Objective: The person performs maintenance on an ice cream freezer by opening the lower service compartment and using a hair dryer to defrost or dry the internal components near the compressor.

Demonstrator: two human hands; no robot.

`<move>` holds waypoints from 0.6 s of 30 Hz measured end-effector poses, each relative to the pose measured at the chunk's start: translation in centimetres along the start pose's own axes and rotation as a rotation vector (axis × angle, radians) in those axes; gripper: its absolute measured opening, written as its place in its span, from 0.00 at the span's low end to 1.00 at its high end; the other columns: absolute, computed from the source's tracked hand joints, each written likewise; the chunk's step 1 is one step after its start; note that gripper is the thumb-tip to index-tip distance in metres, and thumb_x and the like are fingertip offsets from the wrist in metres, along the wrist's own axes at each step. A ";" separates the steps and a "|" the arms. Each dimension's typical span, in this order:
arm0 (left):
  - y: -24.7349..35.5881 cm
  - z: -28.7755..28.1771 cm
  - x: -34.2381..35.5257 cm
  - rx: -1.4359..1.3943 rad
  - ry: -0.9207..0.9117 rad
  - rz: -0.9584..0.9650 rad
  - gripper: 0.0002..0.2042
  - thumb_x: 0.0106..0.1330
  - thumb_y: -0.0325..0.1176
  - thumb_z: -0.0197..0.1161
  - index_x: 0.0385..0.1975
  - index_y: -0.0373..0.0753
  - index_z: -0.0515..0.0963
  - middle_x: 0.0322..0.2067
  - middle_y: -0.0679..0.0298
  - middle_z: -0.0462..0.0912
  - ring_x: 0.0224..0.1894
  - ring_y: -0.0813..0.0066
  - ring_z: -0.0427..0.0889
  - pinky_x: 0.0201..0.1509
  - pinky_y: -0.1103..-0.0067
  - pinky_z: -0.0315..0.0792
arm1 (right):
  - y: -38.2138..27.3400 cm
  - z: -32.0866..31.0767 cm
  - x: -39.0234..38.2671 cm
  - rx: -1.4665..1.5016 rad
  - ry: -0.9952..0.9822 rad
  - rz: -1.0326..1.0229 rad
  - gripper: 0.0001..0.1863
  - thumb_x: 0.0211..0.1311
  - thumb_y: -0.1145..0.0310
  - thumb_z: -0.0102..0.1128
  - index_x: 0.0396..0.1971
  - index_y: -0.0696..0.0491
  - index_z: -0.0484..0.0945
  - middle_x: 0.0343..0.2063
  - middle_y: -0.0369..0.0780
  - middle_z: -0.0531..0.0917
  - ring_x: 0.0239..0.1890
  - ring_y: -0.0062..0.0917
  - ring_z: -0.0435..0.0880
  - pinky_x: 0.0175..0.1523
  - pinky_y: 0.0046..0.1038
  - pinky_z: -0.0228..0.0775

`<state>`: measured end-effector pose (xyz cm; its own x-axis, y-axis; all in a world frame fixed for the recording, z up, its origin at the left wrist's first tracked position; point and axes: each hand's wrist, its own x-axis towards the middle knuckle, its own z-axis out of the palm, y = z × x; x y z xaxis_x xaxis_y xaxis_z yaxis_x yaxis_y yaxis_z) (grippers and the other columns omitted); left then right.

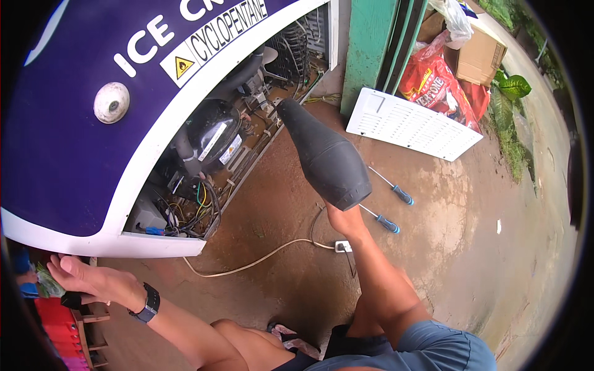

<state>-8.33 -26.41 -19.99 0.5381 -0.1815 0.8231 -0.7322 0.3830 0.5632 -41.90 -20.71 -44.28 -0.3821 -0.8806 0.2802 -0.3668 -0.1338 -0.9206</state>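
My right hand (pixel 344 217) grips a black handheld blower (pixel 328 157) from below; its bulky body hides most of the fingers. The blower's narrow nozzle points toward the open machine bay of a purple and white ice cream freezer (pixel 68 154). Inside that bay are a black compressor (pixel 213 133), loose coloured wires (pixel 201 201) and a dark finned coil (pixel 289 52). At the freezer's lower left corner my left hand (pixel 86 279) is held with its fingers apart and nothing in it. A black watch (pixel 147 303) is on that wrist.
Two screwdrivers with blue handles (pixel 388 223) lie on the brown floor beyond my right forearm. A pale cord (pixel 266 255) runs to a white socket block (pixel 342 247). A white slotted panel (pixel 414 127) leans by red bags (pixel 436 86) and a cardboard box (pixel 481 52).
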 end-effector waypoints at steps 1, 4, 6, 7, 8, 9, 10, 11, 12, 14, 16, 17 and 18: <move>-1.0 0.6 -0.7 0.044 -0.070 0.017 0.42 0.74 0.65 0.43 0.66 0.25 0.59 0.64 0.42 0.64 0.66 0.53 0.67 0.69 0.66 0.62 | -0.4 0.2 -0.1 0.021 -0.021 0.014 0.19 0.70 0.66 0.58 0.57 0.59 0.75 0.57 0.47 0.79 0.61 0.36 0.75 0.65 0.35 0.65; -3.0 1.5 -1.4 -0.007 -0.109 0.043 0.44 0.73 0.69 0.39 0.65 0.25 0.61 0.62 0.44 0.66 0.63 0.56 0.68 0.68 0.66 0.62 | -1.3 0.8 0.3 0.065 0.022 0.048 0.19 0.70 0.67 0.59 0.56 0.59 0.76 0.54 0.46 0.80 0.58 0.36 0.77 0.63 0.36 0.66; -3.3 1.4 -1.3 0.018 -0.098 0.046 0.45 0.73 0.70 0.38 0.64 0.25 0.61 0.60 0.44 0.67 0.61 0.57 0.69 0.67 0.65 0.62 | -1.7 1.4 0.5 0.077 0.057 0.018 0.18 0.70 0.66 0.60 0.54 0.59 0.76 0.50 0.43 0.81 0.53 0.33 0.78 0.60 0.34 0.69; -3.5 1.4 -1.2 0.012 -0.088 0.043 0.45 0.73 0.70 0.38 0.63 0.25 0.61 0.59 0.45 0.68 0.60 0.58 0.69 0.67 0.65 0.62 | -1.9 1.5 0.5 0.109 0.045 0.068 0.17 0.70 0.66 0.60 0.54 0.59 0.76 0.49 0.42 0.82 0.52 0.31 0.78 0.59 0.33 0.69; -3.6 1.6 -1.2 -0.001 -0.077 0.039 0.45 0.72 0.70 0.38 0.63 0.25 0.62 0.58 0.45 0.69 0.60 0.58 0.69 0.67 0.65 0.62 | -1.9 1.4 0.7 0.138 0.037 0.115 0.17 0.71 0.65 0.60 0.53 0.59 0.77 0.47 0.40 0.82 0.51 0.29 0.78 0.58 0.32 0.69; -3.7 1.8 -1.3 0.001 -0.072 0.030 0.45 0.72 0.70 0.38 0.63 0.25 0.62 0.58 0.45 0.69 0.60 0.58 0.69 0.67 0.65 0.62 | -1.4 1.6 0.7 0.129 0.032 0.111 0.17 0.71 0.65 0.60 0.53 0.59 0.77 0.47 0.40 0.82 0.51 0.29 0.78 0.58 0.32 0.69; -3.7 1.9 -1.5 -0.010 -0.074 0.027 0.45 0.73 0.70 0.38 0.63 0.25 0.61 0.58 0.45 0.69 0.60 0.58 0.69 0.67 0.65 0.62 | -0.2 1.9 0.5 0.200 0.042 0.143 0.16 0.72 0.65 0.60 0.52 0.59 0.77 0.47 0.39 0.82 0.50 0.27 0.78 0.57 0.31 0.70; -3.6 1.9 -1.5 -0.017 -0.073 0.030 0.45 0.73 0.70 0.38 0.64 0.25 0.61 0.58 0.46 0.68 0.60 0.58 0.69 0.67 0.66 0.62 | -0.1 2.1 0.6 0.276 0.048 0.175 0.15 0.72 0.64 0.59 0.51 0.59 0.77 0.46 0.37 0.82 0.49 0.26 0.78 0.57 0.30 0.70; -3.4 2.0 -1.6 -0.013 -0.066 0.026 0.45 0.73 0.70 0.38 0.64 0.25 0.61 0.58 0.46 0.68 0.60 0.58 0.69 0.67 0.66 0.62 | -0.1 2.1 0.6 0.274 0.041 0.170 0.15 0.72 0.64 0.59 0.51 0.59 0.77 0.46 0.37 0.82 0.49 0.26 0.78 0.57 0.30 0.70; -3.2 2.1 -1.6 -0.020 -0.065 0.030 0.44 0.73 0.69 0.38 0.65 0.26 0.61 0.57 0.46 0.68 0.61 0.58 0.69 0.67 0.66 0.62 | -0.2 2.1 0.6 0.266 0.043 0.181 0.15 0.73 0.65 0.58 0.52 0.58 0.78 0.48 0.38 0.82 0.51 0.27 0.78 0.58 0.30 0.69; -3.3 1.9 -1.6 -0.022 -0.049 0.029 0.44 0.73 0.69 0.38 0.65 0.26 0.62 0.57 0.47 0.68 0.61 0.58 0.68 0.68 0.66 0.61 | -0.7 2.4 0.8 0.204 0.059 0.118 0.15 0.73 0.66 0.58 0.53 0.58 0.78 0.50 0.38 0.82 0.53 0.27 0.78 0.59 0.30 0.68; -3.4 1.8 -1.6 -0.027 -0.044 0.028 0.44 0.74 0.69 0.38 0.66 0.27 0.62 0.56 0.47 0.68 0.61 0.59 0.68 0.68 0.66 0.61 | -0.9 2.5 0.6 0.140 0.082 0.064 0.16 0.73 0.66 0.58 0.54 0.58 0.78 0.52 0.39 0.82 0.54 0.27 0.77 0.60 0.30 0.68; -3.6 1.7 -1.5 -0.020 -0.041 0.025 0.44 0.74 0.69 0.38 0.66 0.27 0.62 0.56 0.47 0.68 0.61 0.59 0.68 0.68 0.66 0.61 | -0.9 2.6 0.6 0.139 0.075 0.064 0.16 0.73 0.66 0.58 0.54 0.58 0.78 0.52 0.39 0.82 0.54 0.27 0.77 0.60 0.30 0.68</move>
<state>-7.26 -29.08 -23.11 0.5020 -0.2088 0.8393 -0.7361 0.4062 0.5414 -39.61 -22.25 -43.96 -0.4647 -0.8538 0.2348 -0.2210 -0.1449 -0.9645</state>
